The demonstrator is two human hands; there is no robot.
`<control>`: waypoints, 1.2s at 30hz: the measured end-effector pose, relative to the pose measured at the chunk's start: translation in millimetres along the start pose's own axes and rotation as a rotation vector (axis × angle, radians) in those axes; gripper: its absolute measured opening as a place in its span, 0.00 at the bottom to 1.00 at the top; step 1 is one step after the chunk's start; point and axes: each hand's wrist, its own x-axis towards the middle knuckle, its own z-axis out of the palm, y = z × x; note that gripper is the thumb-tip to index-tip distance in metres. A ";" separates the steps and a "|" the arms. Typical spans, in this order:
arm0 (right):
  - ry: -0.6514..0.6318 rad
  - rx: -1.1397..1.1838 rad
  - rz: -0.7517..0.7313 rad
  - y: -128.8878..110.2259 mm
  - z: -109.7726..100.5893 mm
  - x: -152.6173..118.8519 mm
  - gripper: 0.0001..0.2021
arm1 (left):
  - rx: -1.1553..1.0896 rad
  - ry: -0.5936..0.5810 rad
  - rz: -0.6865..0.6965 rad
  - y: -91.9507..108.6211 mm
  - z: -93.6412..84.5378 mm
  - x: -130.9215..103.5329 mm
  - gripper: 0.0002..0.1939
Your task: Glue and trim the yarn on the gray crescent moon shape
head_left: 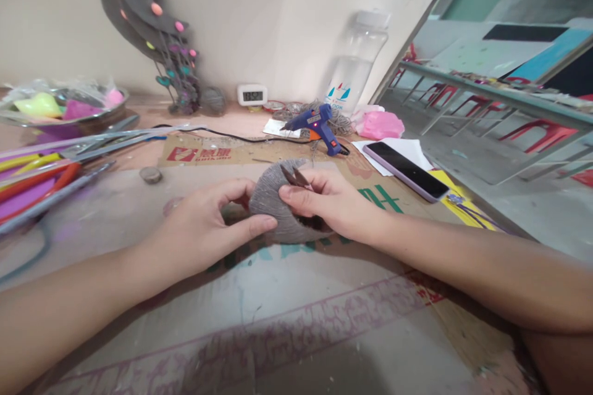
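Observation:
A rounded shape wrapped in grey yarn (269,196) is held low over the cardboard-covered table. My left hand (204,225) grips its left side, thumb along the front and fingers curled behind. At its right side, my right hand (343,203) is closed around small scissors (295,176); their two dark blade tips point up and left, slightly apart, against the yarn surface. The scissors' handles are hidden in my palm. A dark hollow shows in the yarn-wrapped shape below my right fingers.
Beyond my hands lies a blue glue gun (319,126) with a lit red light. A phone (405,171) rests at right, a water bottle (354,65) behind. Scissors and coloured sticks (41,179) lie left, near a bowl (118,105). A yarn-wrapped moon decoration (139,9) stands against the wall.

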 end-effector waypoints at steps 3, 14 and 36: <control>-0.054 0.105 0.021 1.9 -0.7 1.0 0.21 | -0.001 -0.004 -0.015 -1.9 0.2 0.0 0.15; -0.107 0.103 -0.034 7.7 -4.0 3.0 0.22 | -0.126 -0.030 0.034 -6.8 1.1 3.2 0.13; 0.105 -0.363 -0.083 2.9 4.3 1.7 0.12 | -0.202 -0.034 0.022 -7.3 4.3 5.2 0.12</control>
